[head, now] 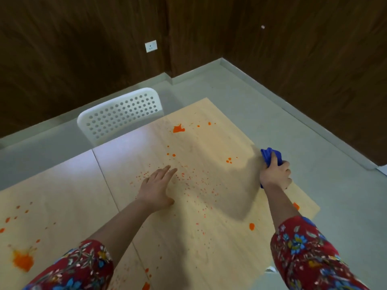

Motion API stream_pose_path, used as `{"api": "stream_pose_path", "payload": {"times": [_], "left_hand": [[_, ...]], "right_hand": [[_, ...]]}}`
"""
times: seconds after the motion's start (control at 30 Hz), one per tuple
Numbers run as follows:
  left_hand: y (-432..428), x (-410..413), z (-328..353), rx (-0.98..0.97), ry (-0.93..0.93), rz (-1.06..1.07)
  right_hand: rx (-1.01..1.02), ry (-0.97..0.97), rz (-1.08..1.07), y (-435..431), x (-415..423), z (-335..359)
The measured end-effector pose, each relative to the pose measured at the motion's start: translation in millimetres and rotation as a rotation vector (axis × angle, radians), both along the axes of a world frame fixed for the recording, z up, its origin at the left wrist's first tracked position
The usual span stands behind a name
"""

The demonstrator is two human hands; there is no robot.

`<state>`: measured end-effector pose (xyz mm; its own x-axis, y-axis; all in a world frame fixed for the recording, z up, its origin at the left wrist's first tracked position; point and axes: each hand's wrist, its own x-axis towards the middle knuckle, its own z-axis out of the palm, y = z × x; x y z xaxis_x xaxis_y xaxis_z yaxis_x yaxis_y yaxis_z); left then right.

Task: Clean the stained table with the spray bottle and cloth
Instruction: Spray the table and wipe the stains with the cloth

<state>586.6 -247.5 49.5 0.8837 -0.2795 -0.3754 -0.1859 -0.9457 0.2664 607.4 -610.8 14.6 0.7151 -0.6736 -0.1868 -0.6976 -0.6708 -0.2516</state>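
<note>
- Right hand (pixel 275 174): fingers curled tight round a bunched blue cloth (pixel 270 156), knuckles up. It presses the wad down onto the table (pixel 209 143) at its right edge. Bunching the cloth probably gives a firm pad for scrubbing.
- Cloth: most of it sticks out past the fingers on the far side of the hand, and a small blue corner shows under the wrist.
- Left hand (pixel 157 187): open, fingers straight and close together, palm flat on the wood well to the left of the cloth. It holds nothing. It likely braces the body while the other arm works.
- Orange speckles (pixel 188 178): a dense scatter just past the left fingertips, spreading toward the right hand.
- Small orange drops (pixel 229 160): 1 cluster just left of the cloth, probably the next patch to wipe.
- Large orange blotch (pixel 178 129): far side of both hands, not yet wiped.
- Orange splash (pixel 22 261): well left of the left hand, beyond the seam (pixel 104 178) in the tabletop.
- Sleeves (pixel 303 258): red floral print, 2, ending at mid-forearm.
- White perforated chair (pixel 123 116): pushed up against the far edge of the table.
- Wall socket (pixel 151 46): on the dark wood panelling beyond.
- Spray bottle: not in view.
- Progress: early, judging by the many stains left.
</note>
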Motion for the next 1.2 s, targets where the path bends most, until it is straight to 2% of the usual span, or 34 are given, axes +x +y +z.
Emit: {"api": "stream_pose_path", "payload": {"times": [0.2, 0.33, 0.47, 0.57, 0.67, 0.77, 0.87, 0.93, 1.07, 1.13, 1.2], "left_hand": [[4.5, 4.4, -9.7, 0.029, 0.042, 0.123], [4.5, 11.1, -12.6, 0.069, 0.049, 0.133], [3.4, 11.0, -17.6, 0.08, 0.066, 0.164], [3.2, 10.0, -20.1, 0.076, 0.044, 0.154], [4.9, 10.8, -20.6, 0.047, 0.02, 0.164], [6.8, 13.4, -18.1, 0.011, 0.026, 0.176], [14.9, 13.3, -13.1, -0.061, 0.007, 0.154], [25.5, 7.0, -10.8, -0.082, -0.031, 0.114], [61.5, -12.2, -11.3, 0.036, -0.011, 0.208], [78.5, -18.5, -12.2, 0.107, 0.041, 0.3], [94.4, -23.9, -14.3, 0.134, 0.098, 0.375]], "right_hand": [[-0.078, -0.016, 0.312, 68.8, -40.7, -1.8], [0.035, -0.159, 0.582, 99.8, -56.2, -4.6], [0.069, -0.204, 0.388, 91.4, -38.8, -5.5], [-0.024, -0.176, 0.515, 114.2, -43.6, -5.9], [0.169, -0.236, 0.681, 141.6, -44.6, -2.4], [0.308, -0.36, 0.583, 149.6, -9.8, 7.2], [0.237, -0.257, 0.463, 142.7, 33.2, 6.4], [0.154, -0.158, 0.539, 147.0, 38.0, 0.4], [0.245, -0.18, 0.826, 169.8, 8.0, -5.3], [0.257, -0.267, 0.811, 169.4, 12.7, -3.5], [0.204, -0.263, 0.7, 168.2, 32.4, -3.5]]}}
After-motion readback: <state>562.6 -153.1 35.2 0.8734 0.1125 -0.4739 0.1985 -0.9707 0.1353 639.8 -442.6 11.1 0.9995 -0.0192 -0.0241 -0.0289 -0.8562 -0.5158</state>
